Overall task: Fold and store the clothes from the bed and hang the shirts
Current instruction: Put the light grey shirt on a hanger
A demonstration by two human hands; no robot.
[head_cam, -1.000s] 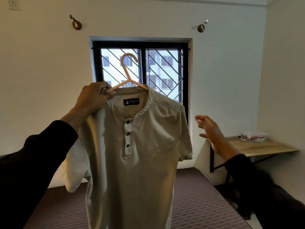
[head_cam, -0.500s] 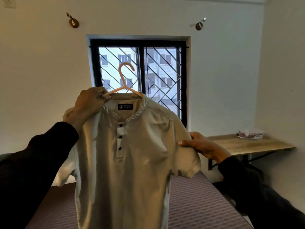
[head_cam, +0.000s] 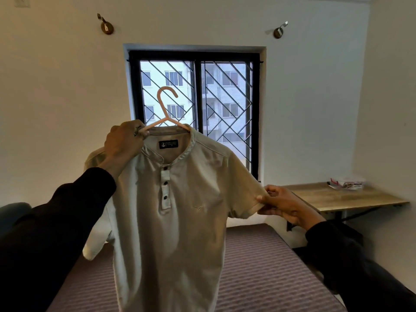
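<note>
- The left hand (head_cam: 123, 143) is curled round the left arm of the hanger (head_cam: 165, 109) and the shirt's shoulder, at about 10 o'clock from the middle of the view; it carries the whole weight.
- The right hand (head_cam: 283, 204) pinches the hem of the sleeve (head_cam: 245, 199) between thumb and fingers, at about 3 o'clock, and pulls it outward.
- The shirt (head_cam: 171, 233) hangs in the air in the middle of the view, above the bed (head_cam: 258, 278). Its long axis goes from 12 o'clock at the collar to 6 o'clock, where the lower part leaves the picture.
- The relation that matters, in my judgement: the hook of the hanger stands up at 12 o'clock from the left hand, so this hand is the nearer one to bring it onto a rail. No rail shows here; only two wall hooks (head_cam: 107, 27) are seen above the window (head_cam: 225, 97).
- The table (head_cam: 349, 199) is at 3 o'clock, behind the right hand.
- Against the earliest frame: the right hand was free and open in the air then, and now it holds the sleeve. In the half second just past it has drawn the sleeve more flat. The left hand keeps the same grip.
</note>
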